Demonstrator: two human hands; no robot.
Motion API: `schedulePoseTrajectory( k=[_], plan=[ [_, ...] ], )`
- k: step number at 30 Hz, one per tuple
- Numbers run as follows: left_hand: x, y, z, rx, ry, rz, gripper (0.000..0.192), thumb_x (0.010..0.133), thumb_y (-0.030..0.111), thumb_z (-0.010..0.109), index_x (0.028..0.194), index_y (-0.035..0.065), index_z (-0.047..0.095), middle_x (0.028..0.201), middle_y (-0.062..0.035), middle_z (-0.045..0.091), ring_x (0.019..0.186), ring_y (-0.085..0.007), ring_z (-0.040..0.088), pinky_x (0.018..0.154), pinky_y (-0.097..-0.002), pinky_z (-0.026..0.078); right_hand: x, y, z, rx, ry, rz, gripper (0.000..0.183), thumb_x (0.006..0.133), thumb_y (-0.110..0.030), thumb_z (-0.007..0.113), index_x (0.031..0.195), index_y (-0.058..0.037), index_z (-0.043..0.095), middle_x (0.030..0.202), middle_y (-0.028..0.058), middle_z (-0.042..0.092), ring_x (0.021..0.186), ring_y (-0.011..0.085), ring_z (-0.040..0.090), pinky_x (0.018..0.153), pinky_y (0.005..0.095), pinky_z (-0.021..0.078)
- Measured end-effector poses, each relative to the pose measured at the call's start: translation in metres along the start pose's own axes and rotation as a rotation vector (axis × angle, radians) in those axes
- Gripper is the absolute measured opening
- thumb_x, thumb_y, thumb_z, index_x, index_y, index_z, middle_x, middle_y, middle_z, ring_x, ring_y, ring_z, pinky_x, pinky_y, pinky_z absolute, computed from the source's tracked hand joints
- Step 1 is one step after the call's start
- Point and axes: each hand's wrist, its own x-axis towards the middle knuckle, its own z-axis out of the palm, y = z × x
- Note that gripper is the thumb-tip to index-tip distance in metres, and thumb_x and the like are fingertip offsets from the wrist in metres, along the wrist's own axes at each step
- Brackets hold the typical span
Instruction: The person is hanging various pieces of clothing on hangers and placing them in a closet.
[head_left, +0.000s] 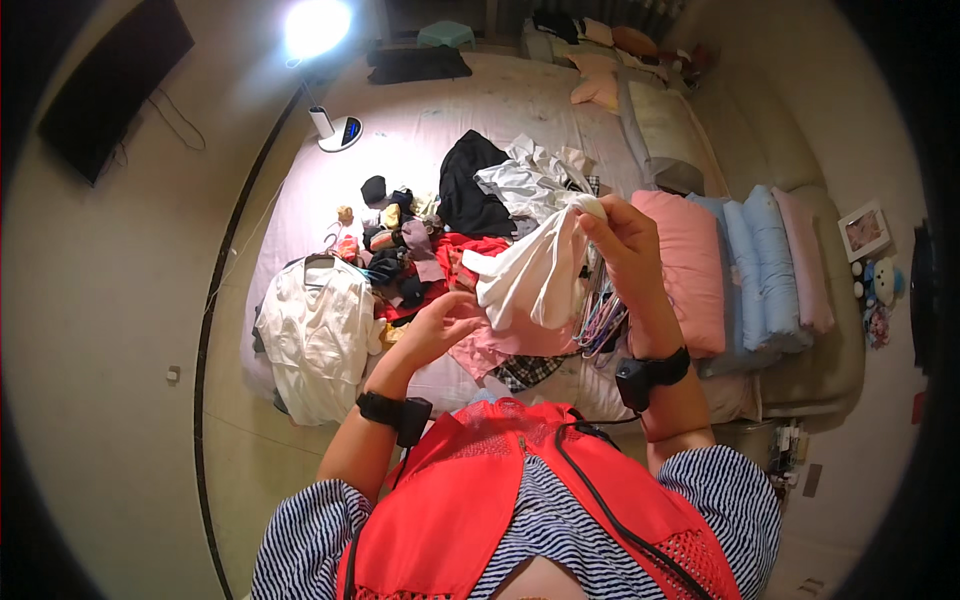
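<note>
My right hand (626, 236) pinches the top of a white cloth garment (529, 274), which hangs in folds above the bed. My left hand (442, 326) is just left of the garment's lower end, with its fingers apart and nothing in them. Beneath the hanging cloth lie a pink garment (517, 341) and a black-and-white checked one (529, 373). A bundle of clothes hangers (600, 319) lies under my right wrist. Left of my left hand, a white shirt (319, 330) on a hanger is spread near the bed's edge.
Behind my hands lie a black garment (472, 184), white clothes (532, 180), red cloth (457, 259) and several rolled socks (386, 281). A lit lamp (337, 133) stands on the bed (420, 105). Folded pink (682, 270) and blue bedding (757, 262) is stacked at the right.
</note>
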Motion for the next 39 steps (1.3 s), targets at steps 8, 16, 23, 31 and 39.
schedulePoseTrajectory(
  k=[8,16,23,31,39],
  plan=[
    [0.016,0.057,0.026,0.117,-0.067,0.281,0.054,0.083,0.011,0.073,0.131,0.0062,0.049,0.119,-0.0067,0.056,0.106,-0.0129,0.056,0.086,-0.0292,0.05,-0.018,-0.048,0.004,0.204,-0.316,0.109,0.06,0.093,-0.01,0.056,0.147,0.0001,0.032,0.107,0.0115,0.068,0.103,0.0143,0.062,0.083,0.0251,0.0452],
    [0.025,0.078,0.001,0.141,0.341,0.229,0.011,0.087,0.001,0.06,0.097,0.001,0.065,0.077,0.0037,0.058,0.071,-0.0035,0.052,0.06,-0.0238,0.044,-0.027,-0.08,-0.01,0.353,-0.23,-0.135,0.068,0.092,0.002,0.054,0.151,-0.0013,0.019,0.124,0.0176,0.059,0.109,0.0199,0.059,0.096,0.0309,0.0433],
    [0.023,0.149,-0.035,0.184,0.527,0.383,0.017,0.09,0.003,0.053,0.101,0.0006,0.067,0.078,0.0,0.062,0.069,-0.007,0.054,0.064,-0.0225,0.045,-0.026,-0.068,-0.034,-0.219,0.054,-0.44,0.056,0.088,-0.001,0.061,0.141,0.001,0.041,0.128,0.01,0.051,0.116,0.0186,0.05,0.099,0.0286,0.0373],
    [0.035,0.15,-0.005,0.019,0.447,0.422,0.053,0.09,0.002,0.056,0.14,0.0025,0.039,0.137,-0.0188,0.046,0.129,-0.028,0.046,0.096,-0.0348,0.048,-0.03,-0.065,-0.012,0.153,-0.094,-0.378,0.047,0.086,-0.001,0.063,0.131,0.0012,0.052,0.123,0.0112,0.05,0.111,0.0196,0.052,0.095,0.0284,0.0392],
    [0.029,0.161,0.046,0.291,0.162,0.465,0.069,0.075,0.024,0.078,0.134,0.0057,0.046,0.127,-0.015,0.05,0.119,-0.026,0.051,0.097,-0.0378,0.044,-0.026,-0.048,0.004,-0.155,-0.209,-0.408,0.039,0.086,-0.009,0.064,0.123,0.0019,0.057,0.11,0.0117,0.053,0.096,0.022,0.053,0.086,0.0316,0.0422]
  ],
)
